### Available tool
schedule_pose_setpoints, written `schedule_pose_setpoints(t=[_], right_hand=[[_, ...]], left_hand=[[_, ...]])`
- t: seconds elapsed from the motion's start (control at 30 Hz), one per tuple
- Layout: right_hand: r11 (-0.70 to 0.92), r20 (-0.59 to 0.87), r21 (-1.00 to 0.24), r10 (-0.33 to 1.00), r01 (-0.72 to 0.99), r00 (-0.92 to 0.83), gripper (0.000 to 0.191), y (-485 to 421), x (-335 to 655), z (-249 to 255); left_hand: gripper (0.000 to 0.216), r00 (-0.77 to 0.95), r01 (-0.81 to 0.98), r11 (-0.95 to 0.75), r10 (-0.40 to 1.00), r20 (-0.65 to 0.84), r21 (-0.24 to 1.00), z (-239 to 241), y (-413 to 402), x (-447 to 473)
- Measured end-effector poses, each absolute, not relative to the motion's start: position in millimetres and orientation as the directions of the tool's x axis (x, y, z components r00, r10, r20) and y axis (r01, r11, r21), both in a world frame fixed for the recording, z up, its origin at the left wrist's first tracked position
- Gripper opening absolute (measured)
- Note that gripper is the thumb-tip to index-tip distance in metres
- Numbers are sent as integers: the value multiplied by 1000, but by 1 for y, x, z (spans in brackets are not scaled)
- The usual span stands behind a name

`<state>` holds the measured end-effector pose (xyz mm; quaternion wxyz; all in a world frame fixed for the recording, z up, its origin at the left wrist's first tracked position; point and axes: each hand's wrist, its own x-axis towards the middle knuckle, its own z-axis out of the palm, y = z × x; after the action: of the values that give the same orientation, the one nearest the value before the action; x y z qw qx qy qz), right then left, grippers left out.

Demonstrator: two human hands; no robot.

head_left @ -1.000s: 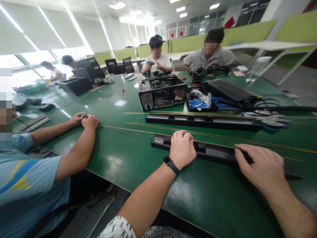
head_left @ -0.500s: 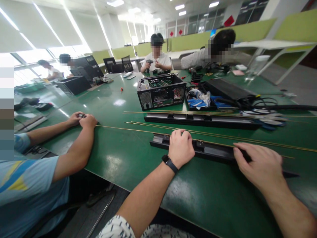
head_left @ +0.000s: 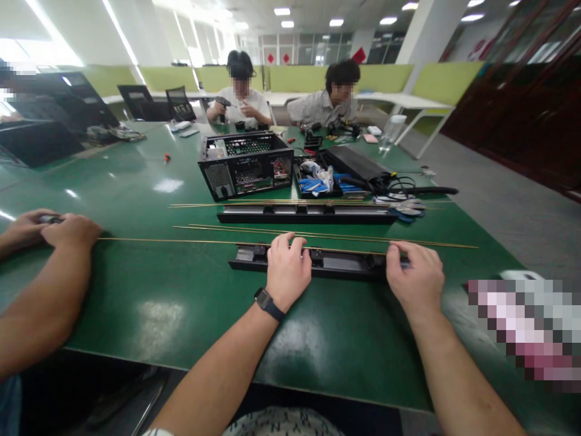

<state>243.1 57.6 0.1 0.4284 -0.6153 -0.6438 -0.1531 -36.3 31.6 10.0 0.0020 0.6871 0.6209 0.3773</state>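
A long black strip (head_left: pixel 336 263) lies across the green table (head_left: pixel 190 309) just in front of me. My left hand (head_left: pixel 285 270), with a black watch on its wrist, is curled over the strip's middle. My right hand (head_left: pixel 415 277) is closed on the strip's right end. A thin brass rod (head_left: pixel 181 241) runs along the strip's far edge and out to the left, where a co-worker's two hands (head_left: pixel 54 227) hold its end. Two more brass rods (head_left: pixel 327 234) lie just beyond.
A second black strip (head_left: pixel 308 214) lies farther back, then an open black computer case (head_left: pixel 245 163), a black tray with blue gloves (head_left: pixel 320 180) and black cables (head_left: pixel 408 188). Two people sit at the table's far side.
The view has swung to the right. My right hand has slid in along the strip and now grips its right end. My left hand stays on the strip.
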Motion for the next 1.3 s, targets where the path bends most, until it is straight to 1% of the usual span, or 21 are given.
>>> schedule_pose_setpoints(t=[0.07,0.1,0.17,0.23,0.3,0.37,0.5,0.67,0.8,0.97,1.17,1.3], right_hand=[[88,729,-378,643,922,237,33,58,249,1],[21,699,-416,646,909,305,33,58,252,1],[-115,589,-495,684,861,430,33,56,255,2],[-185,477,-525,744,831,467,34,54,253,4],[-170,423,-515,802,840,421,37,51,248,6],[-117,420,-499,834,859,358,39,50,243,6],[-33,454,-492,843,870,288,38,50,238,3],[11,455,-504,853,864,255,39,52,240,1],[-6,445,-514,853,858,273,40,51,240,3],[-45,422,-557,845,830,329,38,51,240,3],[-134,437,-508,812,851,388,37,55,250,1],[-169,446,-506,788,846,425,36,56,255,1]], left_hand=[[16,-67,862,-213,852,519,460,10,30,-36],[16,-69,866,-206,852,519,455,10,30,-36],[16,-67,868,-206,853,518,452,8,31,-36],[16,-47,865,-226,853,520,449,6,32,-37],[17,-13,858,-262,849,528,442,5,33,-37],[19,23,851,-301,841,541,430,3,33,-36],[22,62,834,-348,830,555,428,2,34,-36],[25,54,817,-356,831,554,454,1,34,-36],[26,41,827,-339,832,553,448,2,32,-34],[26,8,847,-297,837,548,441,3,31,-33],[23,-26,858,-264,834,550,440,2,31,-33],[21,-31,870,-255,826,563,423,2,30,-33]])
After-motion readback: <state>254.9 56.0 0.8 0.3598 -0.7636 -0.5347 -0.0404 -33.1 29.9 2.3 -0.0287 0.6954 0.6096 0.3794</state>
